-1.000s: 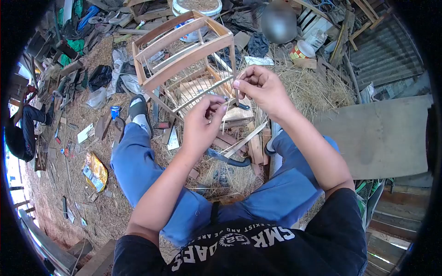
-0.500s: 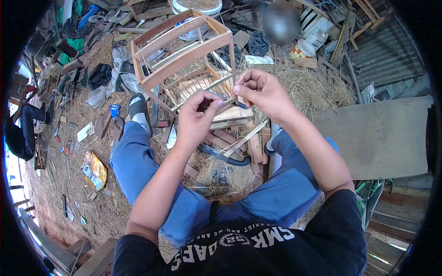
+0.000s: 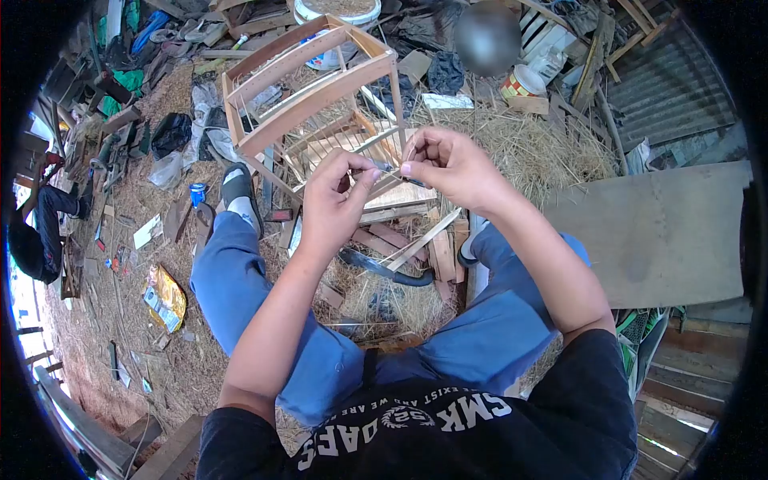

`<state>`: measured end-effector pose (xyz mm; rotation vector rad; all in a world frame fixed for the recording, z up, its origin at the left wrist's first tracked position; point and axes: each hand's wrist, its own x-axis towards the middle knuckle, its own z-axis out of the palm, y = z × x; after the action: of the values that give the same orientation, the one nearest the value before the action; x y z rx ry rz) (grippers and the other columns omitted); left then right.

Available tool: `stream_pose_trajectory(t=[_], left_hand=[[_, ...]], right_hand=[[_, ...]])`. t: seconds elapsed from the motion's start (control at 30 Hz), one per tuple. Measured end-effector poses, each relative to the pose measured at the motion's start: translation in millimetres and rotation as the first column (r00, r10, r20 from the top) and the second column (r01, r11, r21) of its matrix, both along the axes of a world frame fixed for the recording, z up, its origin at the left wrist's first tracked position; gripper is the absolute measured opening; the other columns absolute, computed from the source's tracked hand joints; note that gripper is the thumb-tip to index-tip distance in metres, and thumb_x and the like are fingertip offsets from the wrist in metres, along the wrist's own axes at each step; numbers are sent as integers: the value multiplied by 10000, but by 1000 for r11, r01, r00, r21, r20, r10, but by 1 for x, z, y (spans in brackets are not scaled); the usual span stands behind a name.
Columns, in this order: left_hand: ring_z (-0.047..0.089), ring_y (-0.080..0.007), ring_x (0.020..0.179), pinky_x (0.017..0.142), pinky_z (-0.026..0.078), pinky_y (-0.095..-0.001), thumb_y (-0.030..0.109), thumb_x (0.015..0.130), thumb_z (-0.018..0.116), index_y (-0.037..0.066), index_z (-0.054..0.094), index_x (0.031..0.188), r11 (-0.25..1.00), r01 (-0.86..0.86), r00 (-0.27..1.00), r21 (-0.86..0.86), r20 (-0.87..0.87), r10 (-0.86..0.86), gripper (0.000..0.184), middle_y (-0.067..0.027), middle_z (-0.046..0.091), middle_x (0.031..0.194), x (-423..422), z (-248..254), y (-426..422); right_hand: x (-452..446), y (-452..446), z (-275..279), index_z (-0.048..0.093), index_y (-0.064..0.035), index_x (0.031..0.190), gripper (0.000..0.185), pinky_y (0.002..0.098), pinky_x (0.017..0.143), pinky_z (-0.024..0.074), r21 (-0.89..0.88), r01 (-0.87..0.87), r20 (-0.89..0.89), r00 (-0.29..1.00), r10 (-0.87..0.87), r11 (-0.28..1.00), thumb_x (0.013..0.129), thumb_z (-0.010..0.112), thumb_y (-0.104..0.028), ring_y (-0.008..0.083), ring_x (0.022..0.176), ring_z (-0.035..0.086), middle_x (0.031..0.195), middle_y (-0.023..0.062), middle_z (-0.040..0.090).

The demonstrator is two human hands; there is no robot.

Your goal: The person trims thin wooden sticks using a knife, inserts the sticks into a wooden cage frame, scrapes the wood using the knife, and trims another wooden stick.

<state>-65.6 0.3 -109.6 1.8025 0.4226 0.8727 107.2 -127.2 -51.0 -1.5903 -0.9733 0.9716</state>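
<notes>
1. Frame of wood [image 3: 312, 98], slatted low down: just beyond both hands, near the view's upper centre; contact with the hands cannot be told.
2. Left hand [image 3: 340, 192]: thumb and forefinger close together at the tips (something slight and dark there, too small to identify); firm grasp cannot be confirmed.
3. Right hand [image 3: 454, 170]: thumb and forefinger in a similar pinch, just beside the left; whether anything is held, cannot tell.
4. Nearer the lap: pale wooden strip [image 3: 426, 238] slanting just beside dark curved tool [image 3: 412, 280].
5. Farther out: blue can [image 3: 198, 194] and gold wrapper [image 3: 164, 298], left; broad board [image 3: 652, 240], right.
</notes>
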Motion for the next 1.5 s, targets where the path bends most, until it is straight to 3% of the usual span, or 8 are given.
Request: stream_pose_trajectory(t=[0.13, 0.4, 0.6, 0.73, 0.9, 1.13, 1.33, 1.5], left_hand=[[543, -132, 708, 629, 424, -267, 54, 908, 731, 30, 669, 920, 990, 27, 999, 137, 13, -29, 67, -43, 633, 849, 0, 4, -2], [454, -4, 694, 614, 388, -194, 69, 969, 708, 16, 630, 944, 985, -64, 998, -161, -6, 64, 97, 45, 572, 798, -4, 7, 21], [685, -271, 808, 735, 534, -347, 114, 883, 709, 22, 669, 1093, 984, 114, 964, 136, -256, -76, 232, -133, 708, 948, -12, 6, 13], [688, -185, 981, 903, 537, -324, 93, 897, 726, -7, 691, 1093, 984, 95, 988, 151, -134, -75, 223, -123, 709, 1068, -4, 8, -4], [666, -108, 854, 793, 531, -273, 75, 945, 703, -11, 680, 1059, 974, 159, 964, -163, -187, -189, 145, -62, 710, 941, -1, 11, -13], [601, -48, 774, 723, 491, -224, 73, 963, 688, 8, 649, 962, 976, 107, 986, -188, -109, -129, 76, 1, 658, 866, -3, -1, -16], [453, -80, 733, 677, 407, -249, 97, 934, 719, 22, 574, 952, 947, -292, 956, -133, -45, 289, 164, 10, 533, 833, -22, -19, -13], [453, -140, 985, 867, 412, -307, 205, 864, 831, 30, 453, 1197, 687, -727, 684, 25, 125, 719, 534, -78, 487, 1118, -29, -36, 15]], right_hand=[[4, 0, -10, 627, -29, 1000, 140, 235, 744, 490, -91, -104, 42, 993, 108, 990, 921, 740, -51, 65, 832, 595, 893, -9, 641], [-4, -11, -11, 626, -37, 1006, 148, 238, 714, 500, -254, -235, 62, 964, 258, 938, 912, 740, -44, 69, 809, 598, 880, 3, 660], [2, -12, 8, 650, -36, 1050, 115, 237, 648, 477, -67, 47, -99, 994, -53, 997, 959, 690, -94, 58, 707, 581, 864, 26, 699], [6, -10, 8, 652, -7, 1058, 150, 239, 641, 474, -83, 109, -103, 988, -118, 991, 1006, 645, -148, 68, 693, 580, 871, 34, 701], [0, -5, -2, 702, 3, 1046, 187, 239, 659, 486, -53, 104, 61, 993, -101, 993, 991, 683, -175, 69, 710, 593, 854, 22, 695], [-1, 1, -12, 736, -17, 1032, 163, 245, 675, 497, -48, 94, 94, 992, -89, 994, 980, 697, -167, 60, 730, 605, 842, 8, 698], [-4, 16, -26, 737, -2, 1044, 147, 240, 707, 499, 143, 188, 111, 973, -204, 972, 972, 698, -125, 67, 777, 628, 898, 20, 740], [-7, 32, -12, 723, -4, 1071, 136, 234, 752, 523, 123, 211, 386, 890, -242, 970, 970, 701, -93, 68, 823, 651, 913, 16, 725]])
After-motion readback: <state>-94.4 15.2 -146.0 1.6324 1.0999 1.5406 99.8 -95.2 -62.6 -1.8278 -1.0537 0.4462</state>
